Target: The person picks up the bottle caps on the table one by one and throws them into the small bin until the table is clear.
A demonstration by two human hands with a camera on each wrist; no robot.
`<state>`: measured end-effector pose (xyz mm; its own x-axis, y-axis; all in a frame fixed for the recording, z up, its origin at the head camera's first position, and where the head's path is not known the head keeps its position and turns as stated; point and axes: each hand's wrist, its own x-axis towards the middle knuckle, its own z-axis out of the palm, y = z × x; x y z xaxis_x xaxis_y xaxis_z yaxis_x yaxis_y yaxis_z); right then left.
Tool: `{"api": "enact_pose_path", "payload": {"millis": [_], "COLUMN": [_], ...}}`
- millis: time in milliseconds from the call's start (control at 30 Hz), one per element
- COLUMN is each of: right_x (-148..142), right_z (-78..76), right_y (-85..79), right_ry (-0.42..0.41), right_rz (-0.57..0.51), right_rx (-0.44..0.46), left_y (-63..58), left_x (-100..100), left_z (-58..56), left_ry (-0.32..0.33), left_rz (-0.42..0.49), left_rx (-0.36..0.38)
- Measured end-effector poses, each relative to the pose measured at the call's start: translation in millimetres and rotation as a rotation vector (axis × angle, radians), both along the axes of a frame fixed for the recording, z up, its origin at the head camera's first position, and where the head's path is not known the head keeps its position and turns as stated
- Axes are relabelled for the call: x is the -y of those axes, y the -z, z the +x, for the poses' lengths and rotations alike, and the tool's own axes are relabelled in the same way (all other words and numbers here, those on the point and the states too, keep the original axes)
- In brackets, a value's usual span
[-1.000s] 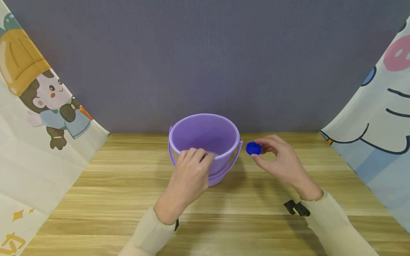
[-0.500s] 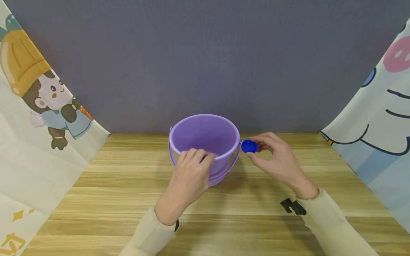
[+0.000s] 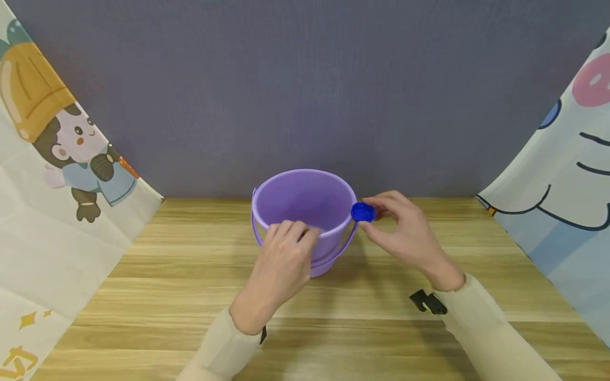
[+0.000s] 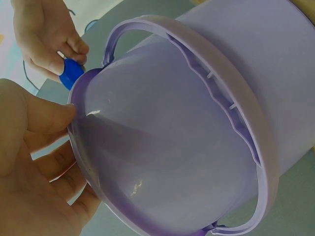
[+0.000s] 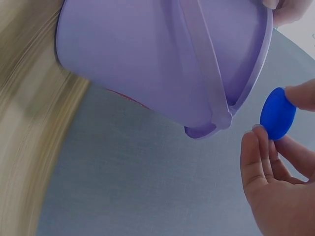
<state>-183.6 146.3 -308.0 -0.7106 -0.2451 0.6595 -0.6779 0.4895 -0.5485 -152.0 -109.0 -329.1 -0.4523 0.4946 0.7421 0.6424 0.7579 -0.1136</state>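
A purple bucket (image 3: 305, 198) stands upright on the wooden table (image 3: 200, 280). My left hand (image 3: 286, 259) pinches its near rim, fingers over the edge and thumb on the outer wall, as the left wrist view shows. The bucket's handle (image 4: 241, 98) hangs down along the near side. Between the thumb and fingers of my right hand (image 3: 412, 235) is a small round blue cap (image 3: 363, 212), shallow with a raised edge, its hollow side towards the head camera. In the head view the cap overlaps the bucket's right rim; the right wrist view shows a gap between them.
A grey panel (image 3: 314, 95) rises behind the table. Cloths with cartoon prints hang at the left (image 3: 43, 243) and right (image 3: 562, 211). A black strap piece (image 3: 429, 302) sticks out from the right sleeve.
My right hand has moved left and slightly farther away with the blue cap, from beside the bucket to its right rim. The left hand and bucket have stayed in place.
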Motion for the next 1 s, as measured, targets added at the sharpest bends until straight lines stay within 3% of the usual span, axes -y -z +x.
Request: {"api": "enact_pose_path", "payload": {"millis": [1000], "right_x": [19], "right_z": [-11.5], "right_y": [-11.7], "right_ry": [-0.039], "right_rz": [0.023], "right_rx": [-0.072], "left_y": [-1.0], "left_x": [-2], "left_z": [0.6], "left_ry": [0.003], "left_rz": [-0.002], "left_rx": [0.01]}}
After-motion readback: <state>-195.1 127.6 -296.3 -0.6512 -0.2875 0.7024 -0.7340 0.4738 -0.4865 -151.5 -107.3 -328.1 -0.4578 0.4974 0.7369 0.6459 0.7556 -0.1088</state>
